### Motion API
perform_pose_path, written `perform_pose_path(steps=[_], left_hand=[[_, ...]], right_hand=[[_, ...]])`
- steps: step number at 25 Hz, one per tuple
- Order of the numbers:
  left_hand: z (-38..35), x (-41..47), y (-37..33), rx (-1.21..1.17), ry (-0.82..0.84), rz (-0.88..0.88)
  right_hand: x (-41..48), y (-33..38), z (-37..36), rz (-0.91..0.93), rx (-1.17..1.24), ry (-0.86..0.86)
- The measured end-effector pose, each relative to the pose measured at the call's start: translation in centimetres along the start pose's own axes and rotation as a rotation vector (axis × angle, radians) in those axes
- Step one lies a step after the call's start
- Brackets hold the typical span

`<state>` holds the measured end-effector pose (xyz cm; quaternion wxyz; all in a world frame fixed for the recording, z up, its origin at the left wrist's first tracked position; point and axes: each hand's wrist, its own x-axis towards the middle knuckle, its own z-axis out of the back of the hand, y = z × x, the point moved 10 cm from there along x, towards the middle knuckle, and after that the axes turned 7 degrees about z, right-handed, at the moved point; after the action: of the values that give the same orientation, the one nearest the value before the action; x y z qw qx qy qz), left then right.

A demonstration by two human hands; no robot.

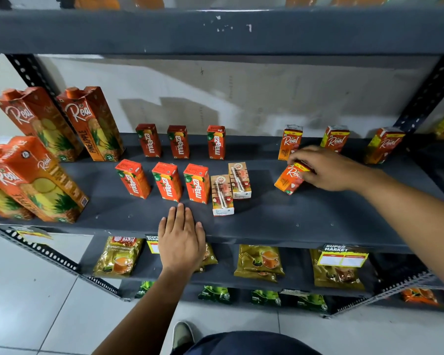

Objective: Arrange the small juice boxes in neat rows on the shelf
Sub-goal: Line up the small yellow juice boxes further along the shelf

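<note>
Dark grey metal shelf point(267, 219) on slotted uprights, pale wall behind, light floor tiles point(23, 290) below. Broad bare strip along the shelf's front edge from 6 to 4 o'clock; another open patch at centre-right between the box groups. Lower shelf stocked with tea packs point(259, 262).

At 9 o'clock, four tall pineapple cartons point(92, 124), upright. Back row at 12 o'clock: three Maaza boxes point(178, 141), spaced apart. Front row just nearer: three more Maaza boxes point(166, 181), close together, and beside them at their 3 o'clock two pale boxes point(239, 180) with straws, staggered, touching. At 2 o'clock, three small Real boxes point(335, 139) upright along the back, well apart.

Right hand point(326, 169) at 3 o'clock, fingers point(299, 156) clamped on the top of a tilted Real box point(289, 179), base on the shelf. Left hand point(181, 239) flat at the front edge, 6 o'clock, fingers together, holding nothing.
</note>
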<state>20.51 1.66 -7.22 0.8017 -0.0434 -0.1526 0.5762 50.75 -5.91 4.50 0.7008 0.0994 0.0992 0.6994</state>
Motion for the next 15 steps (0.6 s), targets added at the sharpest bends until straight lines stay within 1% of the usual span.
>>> perform_pose_path(steps=[2,4,6,10,13,15], left_hand=[[0.0,0.0,0.0,0.004,0.000,0.002],[-0.1,0.0,0.0,0.004,0.006,0.004],[-0.1,0.0,0.0,0.007,0.008,0.002],[-0.2,0.1,0.1,0.002,0.007,0.005],[-0.2,0.1,0.0,0.005,0.005,0.006],[-0.3,0.1,0.0,0.008,0.004,0.007]], right_hand=[[0.7,0.1,-0.2,0.010,-0.016,0.056],[1.2,0.1,-0.6,-0.015,0.017,0.122],[1.5,0.3,-0.8,-0.026,0.016,0.143],[1.6,0.5,-0.7,0.013,-0.005,0.175],[1.4,0.5,-0.1,0.084,-0.104,0.194],[1.2,0.1,0.3,0.099,-0.199,0.183]])
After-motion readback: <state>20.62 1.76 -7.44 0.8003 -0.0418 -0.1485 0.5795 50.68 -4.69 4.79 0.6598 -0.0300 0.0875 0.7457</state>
